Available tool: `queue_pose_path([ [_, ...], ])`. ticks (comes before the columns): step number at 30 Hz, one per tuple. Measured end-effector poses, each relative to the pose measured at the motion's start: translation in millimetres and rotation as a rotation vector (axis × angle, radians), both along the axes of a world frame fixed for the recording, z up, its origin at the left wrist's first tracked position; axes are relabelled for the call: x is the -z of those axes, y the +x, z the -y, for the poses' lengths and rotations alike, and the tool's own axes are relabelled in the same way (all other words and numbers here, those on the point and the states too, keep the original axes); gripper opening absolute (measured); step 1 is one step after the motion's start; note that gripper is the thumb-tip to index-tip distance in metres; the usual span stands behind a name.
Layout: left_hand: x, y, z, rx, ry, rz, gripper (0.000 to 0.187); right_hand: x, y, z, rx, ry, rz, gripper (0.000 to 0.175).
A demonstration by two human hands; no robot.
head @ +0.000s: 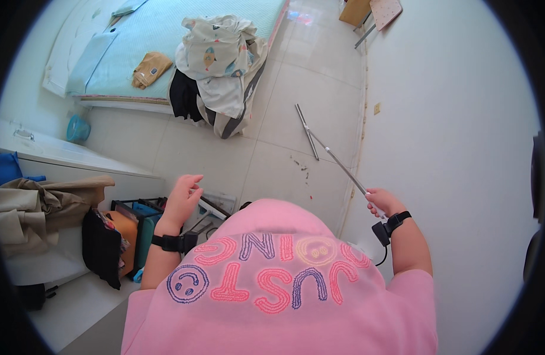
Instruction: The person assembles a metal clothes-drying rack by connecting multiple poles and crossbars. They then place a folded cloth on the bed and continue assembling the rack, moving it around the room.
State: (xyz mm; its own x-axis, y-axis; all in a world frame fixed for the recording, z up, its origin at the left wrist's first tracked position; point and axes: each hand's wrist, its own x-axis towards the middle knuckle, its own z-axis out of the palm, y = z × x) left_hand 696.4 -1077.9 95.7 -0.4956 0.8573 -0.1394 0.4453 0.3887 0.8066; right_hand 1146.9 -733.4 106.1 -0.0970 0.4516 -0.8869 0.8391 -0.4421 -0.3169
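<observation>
My right hand (384, 202) grips the white lower end of a floor squeegee's metal pole (348, 173). The squeegee's long narrow head (311, 143) rests on the tiled floor ahead. Between that head and my body lie small dark bits of debris (302, 167) and one tiny red piece (311, 197). My left hand (183, 200) hangs on the other side with nothing in it, its fingers loosely bent and apart. Just past it is a tool with a pale, dark-edged head (213, 207), partly hidden by my hand and body.
A bed (121, 49) with a blue cover bears a heap of clothes (219, 66) that hangs over its edge, and a folded tan garment (152, 69). A blue wastebasket (78, 128) stands beyond an open cabinet (134, 184) with clothes and bags. The white wall (445, 133) is on the right.
</observation>
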Motion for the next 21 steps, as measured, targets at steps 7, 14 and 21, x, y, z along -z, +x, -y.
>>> queue_pose_path([
  [7, -6.3, -40.3, -13.8, 0.068, -0.012, -0.011, 0.035, -10.7, -11.9, -3.5, 0.125, 0.049, -0.078, 0.044],
  [14, -1.3, -76.8, -18.2, 0.084, -0.008, 0.038, 0.036, 36.7, -51.6, 12.4, 0.271, 0.023, -0.094, 0.046],
  [21, 1.4, -91.6, -59.6, 0.043, 0.039, 0.007, 0.034, 23.4, -22.6, -52.7, 0.424, 0.02, -0.183, 0.037],
])
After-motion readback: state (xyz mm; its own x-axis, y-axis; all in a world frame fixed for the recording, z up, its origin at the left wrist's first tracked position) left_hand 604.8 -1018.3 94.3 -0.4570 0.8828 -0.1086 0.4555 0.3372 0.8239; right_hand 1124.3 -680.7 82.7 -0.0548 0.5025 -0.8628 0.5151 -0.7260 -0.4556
